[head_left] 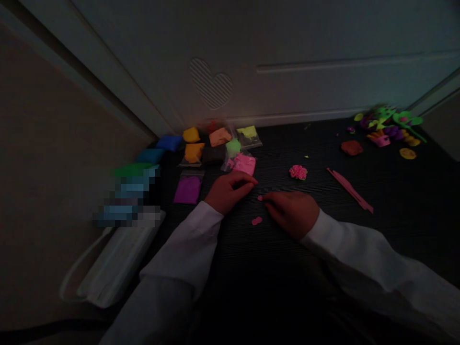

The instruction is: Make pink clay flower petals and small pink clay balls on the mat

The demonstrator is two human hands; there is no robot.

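Note:
My right hand (293, 211) is closed in a pinch, with a small flat pink clay piece (260, 198) at its fingertips. Across from it, my left hand (230, 191) is closed too, thumb drawn toward the bent fingers; anything between them is too small to make out. Between my forearms another flat pink clay piece (256, 221), made of joined rounds, lies on the dark table. A pink clay flower (298, 172) with green edges sits beyond my right hand. Just past my left hand rests a bag of pink clay (245, 164).
Bagged clay in several colours, including purple (188, 189) and blue (169, 143), lies left and back. A pink clay-like strip (350, 190) lies right, below a reddish-brown lump (351, 147) and colourful clay figures (386, 125). A white power strip (120, 261) lies left; a white panel (287, 91) stands behind.

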